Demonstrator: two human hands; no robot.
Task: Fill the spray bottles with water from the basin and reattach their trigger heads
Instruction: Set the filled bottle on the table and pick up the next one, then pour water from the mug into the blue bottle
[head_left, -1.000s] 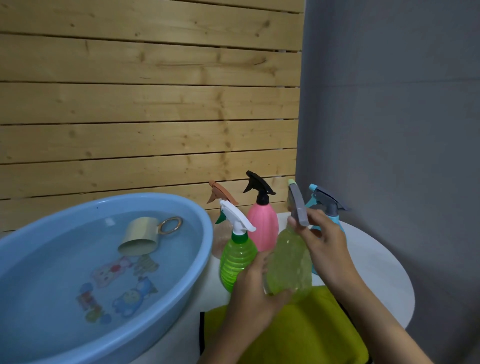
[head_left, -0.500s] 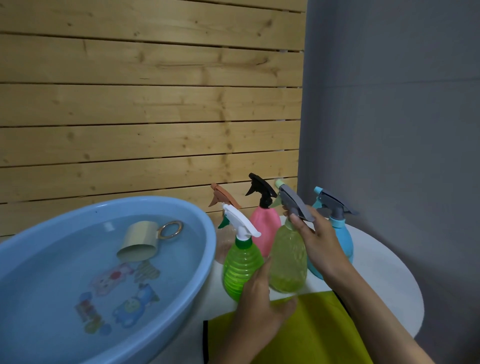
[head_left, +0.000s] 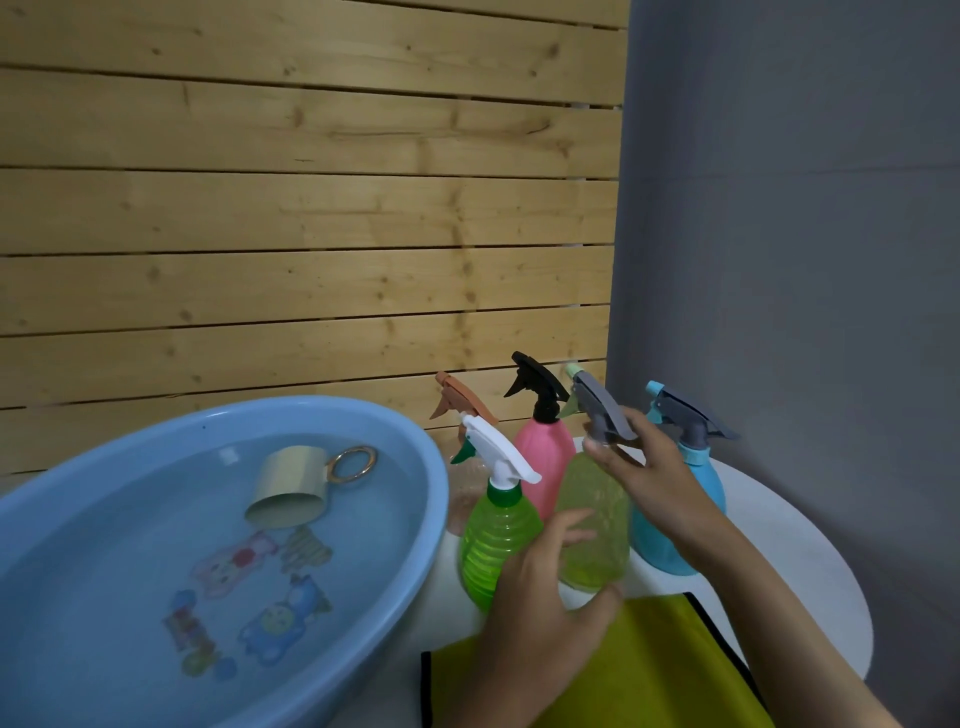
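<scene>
1. Setting the yellow bottle (head_left: 597, 519) down among the others looks like the step in hand; it stands upright between the green bottle (head_left: 493, 540) and blue bottle (head_left: 654, 551), beside the basin (head_left: 426, 457).
2. Left hand (head_left: 540, 592) wraps its lower body; right hand (head_left: 649, 473) grips its neck under the grey head (head_left: 597, 405).
3. Next, I judge: check the head is tight, release, then find any bottle left unfilled.
</scene>
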